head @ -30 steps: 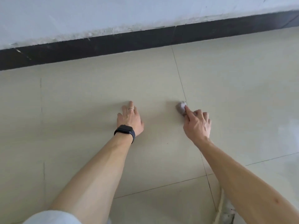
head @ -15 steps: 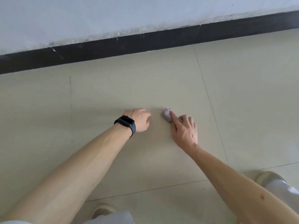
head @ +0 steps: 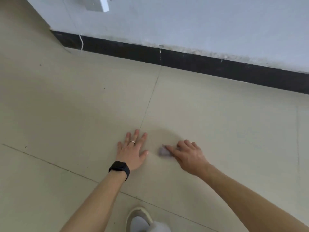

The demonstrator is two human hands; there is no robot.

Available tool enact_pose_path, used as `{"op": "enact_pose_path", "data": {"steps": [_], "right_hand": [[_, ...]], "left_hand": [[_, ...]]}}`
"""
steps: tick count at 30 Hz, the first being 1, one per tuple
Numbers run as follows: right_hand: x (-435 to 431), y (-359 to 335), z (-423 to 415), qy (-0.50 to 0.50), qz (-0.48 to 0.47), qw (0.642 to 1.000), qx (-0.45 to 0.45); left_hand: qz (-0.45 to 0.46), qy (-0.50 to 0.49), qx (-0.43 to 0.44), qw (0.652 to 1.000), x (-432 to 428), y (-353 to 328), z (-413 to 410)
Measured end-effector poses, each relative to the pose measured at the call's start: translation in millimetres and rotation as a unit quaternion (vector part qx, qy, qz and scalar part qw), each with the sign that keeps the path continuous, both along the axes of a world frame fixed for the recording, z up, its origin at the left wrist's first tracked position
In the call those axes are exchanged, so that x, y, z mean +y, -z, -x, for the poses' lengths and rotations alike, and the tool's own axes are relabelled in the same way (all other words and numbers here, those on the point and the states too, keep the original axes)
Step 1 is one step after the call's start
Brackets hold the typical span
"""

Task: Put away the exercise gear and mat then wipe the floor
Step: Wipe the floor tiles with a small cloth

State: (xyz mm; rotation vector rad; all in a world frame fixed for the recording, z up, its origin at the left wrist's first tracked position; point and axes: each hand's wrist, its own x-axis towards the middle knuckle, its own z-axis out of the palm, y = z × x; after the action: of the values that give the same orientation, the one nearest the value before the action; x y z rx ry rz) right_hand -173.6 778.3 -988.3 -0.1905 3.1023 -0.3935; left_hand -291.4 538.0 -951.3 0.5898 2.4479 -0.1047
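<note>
My right hand presses a small crumpled grey-white wipe onto the beige tiled floor, the index finger stretched along it and the other fingers curled. The wipe is blurred and mostly hidden under the fingers. A short gap to its left, my left hand lies flat on the floor with fingers spread, a ring on one finger and a black watch on the wrist. No exercise gear or mat is in view.
A black skirting board runs along the white wall beyond the hands. A white wall box with a thin cable sits at top left. My light shoe stands at the bottom centre.
The view has swung so the wall runs diagonally. My left hand has opened from a curled pose to flat with spread fingers. The right hand still presses the wipe on the floor.
</note>
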Motion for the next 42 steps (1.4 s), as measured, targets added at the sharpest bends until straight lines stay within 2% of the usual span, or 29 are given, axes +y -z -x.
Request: {"op": "enact_pose_path", "data": {"steps": [1, 3, 5, 7, 9, 11, 13, 14, 15, 17, 19, 20, 21, 22, 23, 25, 27, 28, 30, 31, 32, 33, 35, 36, 37, 38, 39, 41, 42], "right_hand": [[6, -2, 17, 0.083, 0.007, 0.996, -0.022], [7, -2, 37, 0.253, 0.051, 0.964, -0.059], [-15, -2, 38, 0.317, 0.058, 0.944, -0.072], [-48, -3, 19, 0.225, 0.068, 0.971, -0.041], [-74, -2, -10, 0.024, 0.075, 0.997, -0.023], [-75, 1, -22, -0.157, 0.053, 0.986, -0.008], [-52, 6, -3, -0.224, 0.033, 0.974, 0.03], [-40, 8, 11, -0.208, 0.017, 0.977, 0.043], [-28, 9, 27, -0.151, 0.01, 0.987, 0.049], [-2, 6, 57, 0.07, 0.007, 0.997, 0.032], [8, 6, 71, 0.297, 0.028, 0.955, -0.007], [5, 6, 70, 0.358, 0.043, 0.933, -0.014], [-4, 7, 62, 0.37, 0.046, 0.928, -0.003], [-18, 7, 49, 0.337, 0.048, 0.94, 0.009], [-33, 5, 31, 0.256, 0.048, 0.965, 0.013], [-58, -1, -12, 0.019, 0.048, 0.999, -0.004], [-51, -3, -32, -0.128, 0.039, 0.991, -0.012], [-37, -5, -27, -0.131, 0.042, 0.991, -0.006], [2, 0, -9, 0.006, 0.024, 1.0, 0.019], [25, 2, 2, 0.122, 0.012, 0.992, 0.024], [53, 0, 13, 0.244, 0.004, 0.97, 0.015], [83, -1, 22, 0.361, 0.008, 0.933, -0.004], [128, -8, 32, 0.56, 0.057, 0.825, -0.038], [138, -10, 34, 0.62, 0.079, 0.779, -0.057], [137, -11, 34, 0.639, 0.083, 0.762, -0.065], [128, -9, 32, 0.623, 0.073, 0.777, -0.054], [110, -4, 27, 0.572, 0.052, 0.819, -0.014], [57, 0, 10, 0.393, 0.036, 0.918, 0.033], [31, -3, -1, 0.275, 0.031, 0.961, 0.02]], "left_hand": [[-0.007, -0.004, -0.003, 1.0, 0, 0, 1], [-0.011, -0.01, -0.01, 1.0, 0, 0, 3], [-0.013, -0.016, -0.015, 1.0, -4, 1, 4], [-0.021, -0.019, -0.017, 0.999, -7, 2, 5], [-0.03, -0.02, -0.016, 0.999, -10, 4, 5], [-0.036, -0.015, -0.011, 0.999, -11, 8, 6], [-0.043, -0.015, -0.011, 0.999, -11, 11, 8], [-0.046, -0.015, -0.012, 0.999, -12, 13, 8], [-0.048, -0.014, -0.013, 0.999, -12, 14, 7], [-0.051, -0.01, -0.016, 0.998, -14, 16, 7], [-0.053, -0.006, -0.016, 0.998, -16, 17, 6], [-0.054, -0.008, -0.018, 0.998, -16, 16, 6], [-0.053, -0.009, -0.02, 0.998, -16, 15, 6], [-0.05, -0.01, -0.019, 0.999, -15, 14, 6], [-0.046, -0.009, -0.012, 0.999, -13, 12, 7], [-0.041, -0.002, 0.008, 0.999, -9, 3, 12], [-0.047, 0.009, 0.027, 0.998, -2, -6, 23], [-0.054, 0.013, 0.042, 0.998, 2, -9, 30], [-0.068, 0.012, 0.074, 0.995, 14, -12, 45], [-0.074, 0.01, 0.083, 0.994, 23, -10, 53], [-0.081, 0.007, 0.086, 0.993, 32, -8, 60], [-0.087, 0.002, 0.085, 0.993, 43, -6, 67], [-0.093, -0.002, 0.082, 0.992, 66, 0, 81], [-0.097, -0.001, 0.085, 0.992, 77, 3, 89], [-0.102, 0.0, 0.09, 0.991, 87, 7, 97], [-0.109, 0.0, 0.096, 0.989, 98, 11, 106], [-0.112, -0.001, 0.098, 0.989, 109, 15, 114], [-0.103, 0.003, 0.096, 0.99, 133, 26, 128], [-0.102, 0.001, 0.092, 0.991, 144, 31, 131]]}}
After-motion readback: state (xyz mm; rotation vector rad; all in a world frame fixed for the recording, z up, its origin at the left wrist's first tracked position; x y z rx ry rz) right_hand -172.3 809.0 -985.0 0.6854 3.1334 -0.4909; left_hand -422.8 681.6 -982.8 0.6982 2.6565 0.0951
